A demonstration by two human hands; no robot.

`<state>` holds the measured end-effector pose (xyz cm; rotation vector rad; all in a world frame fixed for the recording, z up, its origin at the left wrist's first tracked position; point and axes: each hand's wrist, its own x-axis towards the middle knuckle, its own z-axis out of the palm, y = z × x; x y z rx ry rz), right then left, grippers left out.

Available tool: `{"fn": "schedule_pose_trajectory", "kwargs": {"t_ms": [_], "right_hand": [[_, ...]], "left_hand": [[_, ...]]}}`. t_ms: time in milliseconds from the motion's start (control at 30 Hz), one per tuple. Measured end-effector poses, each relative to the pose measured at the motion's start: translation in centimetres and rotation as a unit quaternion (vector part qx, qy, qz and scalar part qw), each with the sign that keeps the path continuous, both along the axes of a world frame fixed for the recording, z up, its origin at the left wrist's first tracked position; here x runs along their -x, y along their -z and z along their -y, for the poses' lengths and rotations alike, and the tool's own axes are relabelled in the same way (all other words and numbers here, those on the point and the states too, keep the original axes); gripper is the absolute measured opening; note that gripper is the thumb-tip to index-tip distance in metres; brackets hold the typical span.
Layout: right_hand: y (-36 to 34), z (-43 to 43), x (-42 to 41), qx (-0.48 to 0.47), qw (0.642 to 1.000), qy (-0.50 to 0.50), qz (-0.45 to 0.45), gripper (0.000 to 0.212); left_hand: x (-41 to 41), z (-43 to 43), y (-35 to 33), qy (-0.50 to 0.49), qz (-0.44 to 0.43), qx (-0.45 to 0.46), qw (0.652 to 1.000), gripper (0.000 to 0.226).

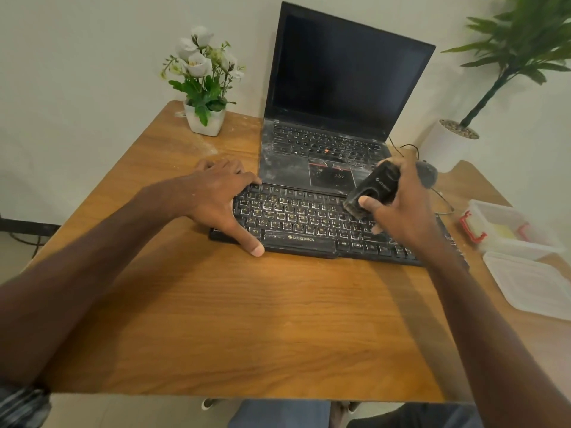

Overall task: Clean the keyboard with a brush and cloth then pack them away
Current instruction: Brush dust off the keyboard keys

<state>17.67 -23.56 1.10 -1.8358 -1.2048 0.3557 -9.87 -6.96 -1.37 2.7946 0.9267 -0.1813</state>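
Forearms reach in from the near edge over the bare wood of the desk (247, 319), one on each side. Farthest left, the left grip (216, 196) lies released and flat, its fingers spread over the left end of the keyboard (296, 217) and its thumb on the desk at the near edge, pinning the board down. The keyboard sits just in front of a dusty laptop (321, 149), with its long axis running left to right and slanting a little nearer at the right end. Pale dust shows between the keys across the middle rows. Right of centre, the right grip (398, 208) is clenched round the black brush (375, 188), thumb on its near face, and the bristles point down and touch the upper rows. Most of the dusty keys in view lie to the left of the bristles, between the two grips, so the next stroke probably runs leftward along the long axis. At the far right, well apart from the keyboard, stands an open container (494, 208) with a pale yellow thing (502, 231) inside, probably the cloth, and its lid (531, 282) lies nearer. The right grip is the closer one for packing away.
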Motion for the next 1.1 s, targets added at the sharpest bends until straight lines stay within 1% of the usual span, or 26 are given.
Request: {"fn": "schedule_pose_trajectory", "kwargs": {"t_ms": [100, 167, 233, 267, 300, 367, 400, 500, 533, 600, 633, 667, 700, 733, 767, 800, 867, 900, 1100], "right_hand": [[1.4, -1.3, 2.4, 0.006, 0.999, -0.012, 0.039, 0.069], [1.7, -2.0, 3.3, 0.005, 0.999, -0.025, 0.036, 0.067], [0.9, -2.0, 2.9, 0.006, 0.997, -0.045, -0.069, 0.066], [0.4, -1.9, 2.2, 0.003, 0.992, -0.039, -0.119, 0.068], [-0.1, -1.6, 1.5, -0.003, 0.992, -0.027, -0.126, 0.068], [-0.8, -0.9, 0.3, -0.009, 0.998, -0.002, -0.058, 0.068], [-1.0, -0.8, -0.1, -0.017, 0.999, 0.010, -0.040, 0.068], [-0.1, -1.1, 0.4, -0.014, 1.000, 0.006, -0.027, 0.069], [0.3, -1.6, 1.3, -0.010, 0.999, 0.004, -0.038, 0.069], [1.4, -2.3, 3.2, -0.001, 1.000, -0.007, -0.022, 0.067], [1.7, -2.3, 3.7, 0.004, 1.000, -0.020, 0.001, 0.067], [1.5, -2.5, 4.0, 0.006, 0.999, -0.032, -0.023, 0.066], [0.9, -2.4, 3.8, 0.008, 0.997, -0.047, -0.067, 0.066], [0.3, -2.3, 3.3, 0.009, 0.992, -0.044, -0.122, 0.065], [-0.2, -2.1, 2.7, 0.007, 0.989, -0.033, -0.146, 0.065], [-0.7, -1.8, 2.0, 0.007, 0.992, -0.021, -0.126, 0.065], [-1.0, -1.2, 1.1, 0.008, 0.999, -0.008, -0.049, 0.065], [-1.1, -1.0, 1.0, 0.012, 1.000, -0.006, -0.028, 0.065], [1.1, -2.2, 4.5, 0.022, 0.995, -0.045, 0.091, 0.064]], "left_hand": [[0.0, 0.0, 0.0, 0.002, 0.000, 0.001, 1.000, 0.157], [0.0, 0.0, 0.0, 0.002, 0.000, 0.001, 1.000, 0.158], [0.1, 0.0, -0.1, 0.001, 0.001, 0.003, 1.000, 0.158], [0.1, 0.0, -0.1, 0.000, 0.001, 0.005, 1.000, 0.158], [0.1, 0.1, -0.1, 0.000, 0.001, 0.005, 1.000, 0.158], [0.0, 0.1, -0.1, 0.000, -0.002, 0.003, 1.000, 0.156], [0.0, 0.1, -0.1, 0.000, -0.002, 0.001, 1.000, 0.156], [0.0, 0.0, 0.0, 0.000, 0.000, 0.002, 1.000, 0.156], [0.0, 0.0, 0.0, 0.002, 0.001, 0.003, 1.000, 0.156], [0.0, 0.0, 0.0, 0.003, 0.001, 0.001, 1.000, 0.157], [0.0, 0.0, 0.0, 0.003, 0.001, -0.003, 1.000, 0.158], [0.1, 0.0, 0.1, 0.003, 0.002, -0.005, 1.000, 0.158], [0.1, 0.1, 0.1, 0.002, 0.004, -0.006, 1.000, 0.158], [0.1, 0.1, 0.1, 0.001, 0.005, -0.005, 1.000, 0.158], [0.1, 0.1, 0.1, 0.002, 0.006, -0.003, 1.000, 0.157], [0.1, 0.0, 0.1, 0.003, 0.006, -0.003, 1.000, 0.156], [0.1, 0.0, 0.1, 0.002, 0.008, -0.002, 1.000, 0.154], [0.2, 0.0, 0.1, 0.002, 0.009, -0.002, 1.000, 0.153], [0.1, 0.0, 0.1, 0.002, 0.011, 0.002, 1.000, 0.151]]}}
